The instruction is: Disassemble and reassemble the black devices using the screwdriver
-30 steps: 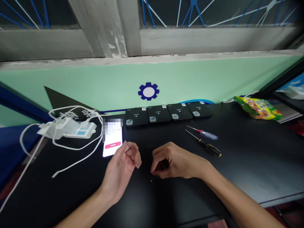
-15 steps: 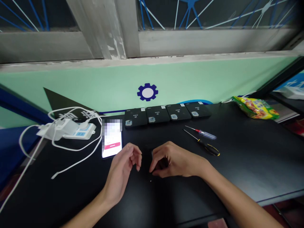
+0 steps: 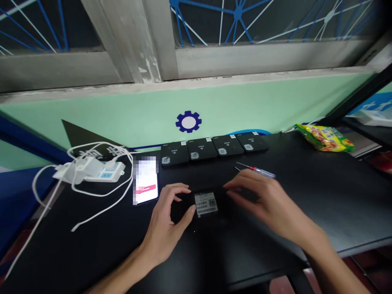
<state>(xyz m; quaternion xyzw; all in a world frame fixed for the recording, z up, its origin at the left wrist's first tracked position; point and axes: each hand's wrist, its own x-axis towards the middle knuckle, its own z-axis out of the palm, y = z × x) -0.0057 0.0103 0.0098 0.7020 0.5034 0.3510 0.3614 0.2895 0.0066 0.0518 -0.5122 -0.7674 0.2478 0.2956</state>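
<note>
A flat black box (image 3: 206,204) with a white printed label lies on the black table between my hands. My left hand (image 3: 170,218) curls around the box's left side, its thumb and fingertips at the edge near the label. To the right, my right hand (image 3: 255,194) is slightly blurred, fingers stretched leftward, thumb and index tips a little apart near the box's right side. I see nothing between them. Just behind that hand lies a screwdriver (image 3: 260,170) with a clear handle. A second screwdriver is mostly hidden by the hand; only its tip shows.
Several black boxes (image 3: 200,149) stand in a row along the wall. A lit phone (image 3: 146,179) lies left of them. Farther left are a white power strip (image 3: 107,173) and a loose white cable (image 3: 92,220). A yellow-green snack bag (image 3: 326,139) sits at the back right.
My right hand has moved right and its pinch has loosened. My left hand has shifted right to the box's edge, and the white label now shows between my hands. The view has shifted slightly.
</note>
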